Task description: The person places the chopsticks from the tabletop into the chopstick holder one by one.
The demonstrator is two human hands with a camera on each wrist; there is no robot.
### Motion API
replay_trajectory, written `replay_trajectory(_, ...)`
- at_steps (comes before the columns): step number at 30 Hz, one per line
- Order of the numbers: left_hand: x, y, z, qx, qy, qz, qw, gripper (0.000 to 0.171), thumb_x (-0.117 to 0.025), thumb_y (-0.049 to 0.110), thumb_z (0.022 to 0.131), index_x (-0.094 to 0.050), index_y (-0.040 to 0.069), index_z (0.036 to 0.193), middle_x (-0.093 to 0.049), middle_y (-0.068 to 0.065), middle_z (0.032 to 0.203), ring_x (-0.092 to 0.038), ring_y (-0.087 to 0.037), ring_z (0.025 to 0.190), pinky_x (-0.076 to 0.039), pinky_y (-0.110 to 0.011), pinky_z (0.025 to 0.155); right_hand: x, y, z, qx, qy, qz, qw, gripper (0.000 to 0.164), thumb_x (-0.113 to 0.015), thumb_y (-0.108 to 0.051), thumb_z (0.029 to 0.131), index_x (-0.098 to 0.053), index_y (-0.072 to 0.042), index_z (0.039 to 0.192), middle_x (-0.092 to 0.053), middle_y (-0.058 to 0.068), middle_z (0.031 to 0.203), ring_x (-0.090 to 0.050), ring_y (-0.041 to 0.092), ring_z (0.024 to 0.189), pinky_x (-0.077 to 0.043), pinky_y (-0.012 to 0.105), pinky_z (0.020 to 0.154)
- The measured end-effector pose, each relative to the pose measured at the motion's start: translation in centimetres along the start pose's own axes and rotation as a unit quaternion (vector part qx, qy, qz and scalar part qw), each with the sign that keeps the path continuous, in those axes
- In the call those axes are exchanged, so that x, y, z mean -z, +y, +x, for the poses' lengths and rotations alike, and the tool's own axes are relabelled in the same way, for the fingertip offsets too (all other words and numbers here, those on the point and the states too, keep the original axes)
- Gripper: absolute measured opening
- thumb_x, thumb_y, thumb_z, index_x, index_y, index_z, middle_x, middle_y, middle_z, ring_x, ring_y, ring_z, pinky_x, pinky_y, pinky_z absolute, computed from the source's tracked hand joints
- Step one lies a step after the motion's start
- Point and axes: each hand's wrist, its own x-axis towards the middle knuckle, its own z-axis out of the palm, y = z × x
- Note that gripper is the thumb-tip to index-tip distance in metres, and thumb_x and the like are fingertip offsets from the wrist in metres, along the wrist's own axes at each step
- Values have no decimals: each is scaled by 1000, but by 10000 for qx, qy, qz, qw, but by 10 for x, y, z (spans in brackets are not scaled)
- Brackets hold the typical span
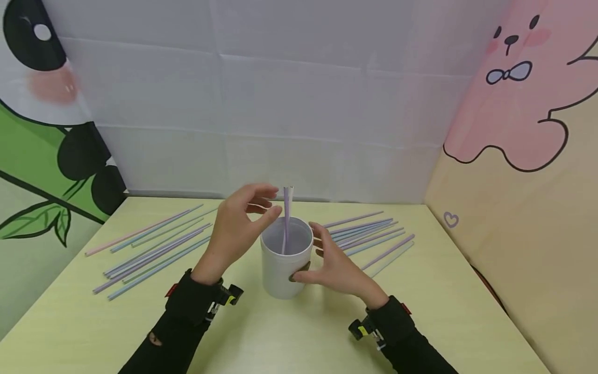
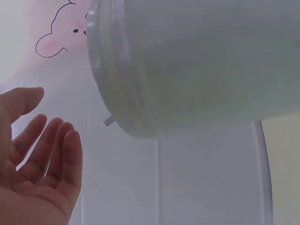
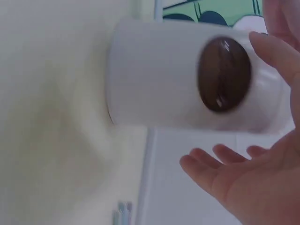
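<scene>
A white cup with a glossy brown oval on its side stands upright on the table. Two straws, one purple and one whitish, rise out of it. My left hand hovers at the cup's left rim, thumb and fingers spread apart beside the straws. In the left wrist view nothing lies between those fingers. My right hand is at the cup's right side, thumb overlapping the front near the brown oval. The right wrist view shows its loosely bent fingers apart from the cup wall.
Several pastel straws lie slanted on the table to the left of the cup. More straws lie to its right. A white cloth backdrop closes off the table's back edge, with cartoon-printed walls on both sides.
</scene>
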Motion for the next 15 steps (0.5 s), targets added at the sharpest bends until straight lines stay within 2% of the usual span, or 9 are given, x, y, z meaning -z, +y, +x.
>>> replay_trajectory(4,5,10,-5,-354,-320,225,9986,39,-85,16,93,-71,12,129,-73,-3,122,-72,-18,104,-62,-38,89,32,-1,-12,81,-93,-684,9976,100,-86,-24,91,-21,-12,167,-38,16,166,-43,39,150,-38,60,120)
replay_trajectory(8,9,21,-14,-764,-644,405,9942,39,-86,17,92,-71,13,127,-73,1,121,-71,-16,104,-61,-35,87,66,2,-23,320,-59,-1423,9893,82,-80,-20,97,-33,-8,162,-47,15,161,-49,35,146,-42,58,117)
replay_trajectory(11,9,27,-22,-1128,-810,412,9895,39,-86,15,90,-72,14,126,-73,3,120,-69,-13,100,-60,-34,85,91,8,-32,461,-38,-2137,9758,70,-78,-17,98,-43,-4,157,-52,14,156,-54,33,141,-45,55,115)
replay_trajectory(15,4,32,-36,-1516,-1024,419,9822,38,-88,15,87,-73,16,122,-72,4,116,-68,-11,96,-60,-33,81,121,22,-46,654,24,-3133,9474,57,-77,-10,96,-55,-3,148,-60,13,147,-59,34,134,-49,55,109)
